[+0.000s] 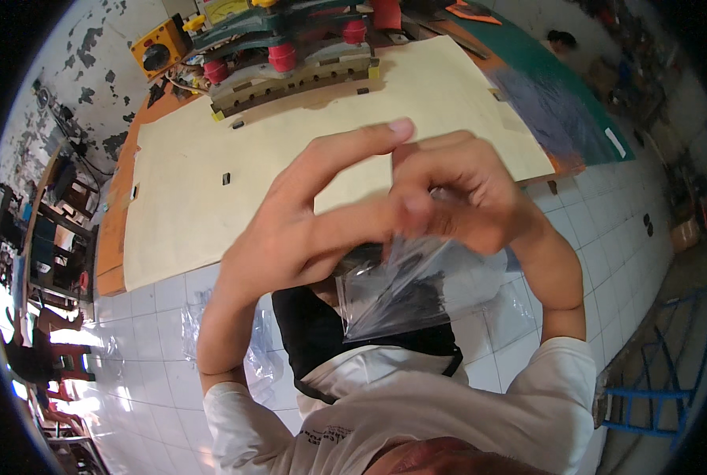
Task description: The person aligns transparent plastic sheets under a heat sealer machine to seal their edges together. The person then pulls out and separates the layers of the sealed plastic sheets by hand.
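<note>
A clear plastic bag (416,293) hangs in front of my body, gathered at its top between my hands. My right hand (468,194) is closed, its curled fingers pinching the bag's upper edge. Reaching in from the left, my left hand (290,229) has two digits stretched wide apart. The upper one points past the right hand's knuckles, and the lower one touches the bunched plastic at the right hand's fingertips. Its other fingers are mostly hidden. Slight blur covers the spot where the hands meet.
Ahead stands a table with a cream sheet (187,206) bearing small dark blocks (227,179). A clamp-like bar machine (290,79) with red knobs sits at the back, beside a yellow box (159,49). Dark plastic (551,111) lies right; loose clear plastic (262,356) is on the tiled floor.
</note>
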`<control>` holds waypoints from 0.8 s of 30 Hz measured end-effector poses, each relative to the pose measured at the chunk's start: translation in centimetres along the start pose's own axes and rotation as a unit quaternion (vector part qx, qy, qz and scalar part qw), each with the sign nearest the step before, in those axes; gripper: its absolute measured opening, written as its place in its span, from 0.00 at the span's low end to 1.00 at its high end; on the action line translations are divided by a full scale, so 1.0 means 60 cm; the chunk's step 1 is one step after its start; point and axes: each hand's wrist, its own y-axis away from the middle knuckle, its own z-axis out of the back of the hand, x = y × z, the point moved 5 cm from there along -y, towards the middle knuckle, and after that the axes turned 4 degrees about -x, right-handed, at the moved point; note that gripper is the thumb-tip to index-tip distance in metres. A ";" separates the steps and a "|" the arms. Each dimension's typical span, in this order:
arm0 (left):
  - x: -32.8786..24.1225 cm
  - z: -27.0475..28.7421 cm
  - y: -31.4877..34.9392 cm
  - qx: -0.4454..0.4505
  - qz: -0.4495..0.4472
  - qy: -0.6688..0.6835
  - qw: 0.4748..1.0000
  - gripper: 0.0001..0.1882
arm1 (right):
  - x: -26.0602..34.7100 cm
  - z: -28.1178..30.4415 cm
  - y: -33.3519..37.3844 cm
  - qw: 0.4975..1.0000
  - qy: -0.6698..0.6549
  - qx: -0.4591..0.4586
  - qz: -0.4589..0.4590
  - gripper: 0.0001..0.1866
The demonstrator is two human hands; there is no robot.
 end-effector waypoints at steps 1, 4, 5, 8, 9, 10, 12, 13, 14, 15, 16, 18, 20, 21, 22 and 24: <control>-0.013 0.004 -0.009 0.053 -0.026 -0.018 0.998 0.13 | 0.003 -0.006 -0.002 1.000 0.002 0.000 0.004 0.07; -0.035 0.028 -0.019 0.127 -0.081 -0.039 0.988 0.07 | 0.008 -0.036 -0.012 0.991 -0.092 0.027 0.092 0.07; -0.044 0.033 -0.020 0.149 -0.104 -0.041 0.982 0.09 | 0.010 -0.042 -0.018 0.991 -0.094 0.028 0.095 0.07; -0.064 0.055 -0.020 0.144 -0.047 0.003 0.988 0.09 | 0.011 -0.077 -0.033 0.980 -0.168 0.101 0.048 0.03; -0.070 0.065 -0.018 0.154 -0.042 0.020 0.987 0.09 | 0.012 -0.091 -0.039 0.979 -0.170 0.102 0.050 0.03; -0.077 0.074 -0.018 0.163 -0.010 0.012 0.987 0.08 | 0.014 -0.104 -0.046 0.974 -0.191 0.103 0.071 0.03; -0.095 0.101 -0.018 0.182 -0.007 -0.011 0.983 0.07 | 0.022 -0.125 -0.063 0.964 -0.215 0.119 0.104 0.03; -0.101 0.107 -0.019 0.201 -0.010 -0.026 0.979 0.06 | 0.021 -0.135 -0.070 0.963 -0.217 0.120 0.106 0.03; -0.109 0.114 -0.022 0.181 -0.009 -0.036 0.983 0.04 | 0.018 -0.150 -0.077 0.948 -0.265 0.147 0.093 0.03; -0.119 0.116 -0.017 0.183 -0.007 -0.039 0.982 0.04 | 0.017 -0.164 -0.084 0.931 -0.312 0.173 0.080 0.04; -0.130 0.124 -0.013 0.150 0.017 -0.057 0.987 0.06 | 0.016 -0.175 -0.092 0.915 -0.360 0.176 0.055 0.04; -0.148 0.138 -0.010 0.107 0.048 -0.107 0.987 0.13 | 0.015 -0.190 -0.112 0.912 -0.351 0.196 0.085 0.04; -0.169 0.150 -0.009 0.097 0.061 -0.133 0.984 0.14 | 0.020 -0.203 -0.122 0.913 -0.352 0.173 0.113 0.08; -0.172 0.158 -0.011 0.095 0.057 -0.142 0.984 0.14 | 0.024 -0.199 -0.123 0.913 -0.353 0.171 0.115 0.08; -0.185 0.169 -0.009 0.091 0.060 -0.159 0.981 0.15 | 0.039 -0.198 -0.130 0.943 -0.279 0.142 0.114 0.10; -0.204 0.187 -0.014 0.086 0.086 -0.195 0.973 0.15 | 0.050 -0.201 -0.136 0.964 -0.209 0.113 0.115 0.12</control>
